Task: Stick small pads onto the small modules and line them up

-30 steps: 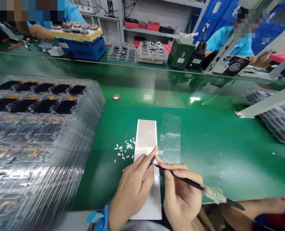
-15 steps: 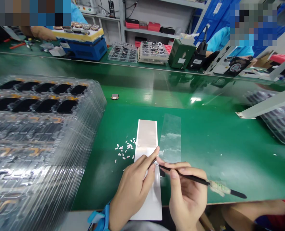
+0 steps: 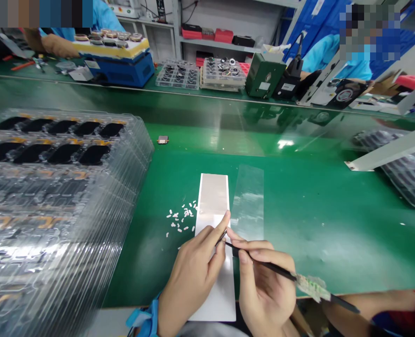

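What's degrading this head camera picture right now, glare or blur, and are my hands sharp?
In the head view, glare whitens the stacked clear plastic trays at lower left and their near corner looks smeared; a bright reflection lies on the far part of the green bench mat; wide-angle distortion bends the frame's edges; the left hand and right hand look sharp.

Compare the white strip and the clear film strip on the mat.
The white strip is opaque, while the clear film strip lets the green mat show through. The white strip runs under the left hand and right hand and extends farther toward the person; the film ends near the right hand's fingers. White bits lie beside the white strip, not the film. Both are narrow rectangles lying flat, side by side.
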The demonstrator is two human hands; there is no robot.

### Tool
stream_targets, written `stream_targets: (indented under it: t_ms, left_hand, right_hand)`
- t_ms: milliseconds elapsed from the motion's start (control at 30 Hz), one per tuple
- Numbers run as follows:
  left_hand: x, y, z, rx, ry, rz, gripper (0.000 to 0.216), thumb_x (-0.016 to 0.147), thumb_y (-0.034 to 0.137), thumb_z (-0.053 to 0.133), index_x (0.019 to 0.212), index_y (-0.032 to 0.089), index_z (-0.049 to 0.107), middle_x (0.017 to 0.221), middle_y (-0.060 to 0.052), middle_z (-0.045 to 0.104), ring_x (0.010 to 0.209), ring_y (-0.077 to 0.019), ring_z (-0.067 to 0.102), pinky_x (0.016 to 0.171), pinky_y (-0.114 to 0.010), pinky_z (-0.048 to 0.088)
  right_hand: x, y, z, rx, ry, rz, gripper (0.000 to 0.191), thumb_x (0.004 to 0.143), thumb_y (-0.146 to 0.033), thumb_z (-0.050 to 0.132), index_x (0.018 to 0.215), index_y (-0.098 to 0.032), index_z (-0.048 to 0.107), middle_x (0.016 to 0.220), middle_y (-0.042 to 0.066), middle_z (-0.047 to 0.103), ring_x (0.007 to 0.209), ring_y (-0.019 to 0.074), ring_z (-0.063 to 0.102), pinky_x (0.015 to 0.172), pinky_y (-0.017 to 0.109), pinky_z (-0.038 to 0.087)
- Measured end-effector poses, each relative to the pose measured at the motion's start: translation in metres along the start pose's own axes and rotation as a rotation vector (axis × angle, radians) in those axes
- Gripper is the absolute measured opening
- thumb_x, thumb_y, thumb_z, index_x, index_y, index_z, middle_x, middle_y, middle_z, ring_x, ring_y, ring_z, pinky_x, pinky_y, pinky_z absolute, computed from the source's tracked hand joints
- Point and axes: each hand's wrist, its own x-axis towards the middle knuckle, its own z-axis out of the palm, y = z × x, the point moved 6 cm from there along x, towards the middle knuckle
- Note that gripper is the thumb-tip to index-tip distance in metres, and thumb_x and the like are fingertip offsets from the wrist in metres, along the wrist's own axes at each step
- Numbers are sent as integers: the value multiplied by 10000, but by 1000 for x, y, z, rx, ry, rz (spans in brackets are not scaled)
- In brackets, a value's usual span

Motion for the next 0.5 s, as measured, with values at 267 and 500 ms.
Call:
stream_targets:
  t_ms: [267,500]
  left_hand:
    - [0,-1,0,4,-9,-7,576,1017,184,352,1562,352,271,1023,-34,665,852,-184,654,713,-277,492]
    - [-4,-2,-2,-90,20,-45,516,1045,244,345,1556,311,313,981,-31,665,827,-168,628,756,-264,469]
  right_hand:
    - [0,1,1,1,2,4,307,904,58,504,1049,-208,554,963,38,684,1002,154,714,931,326,615]
    - [11,8,-11,67,20,108,234,965,-37,475,1054,-242,547,987,31,666,988,164,687,933,372,584]
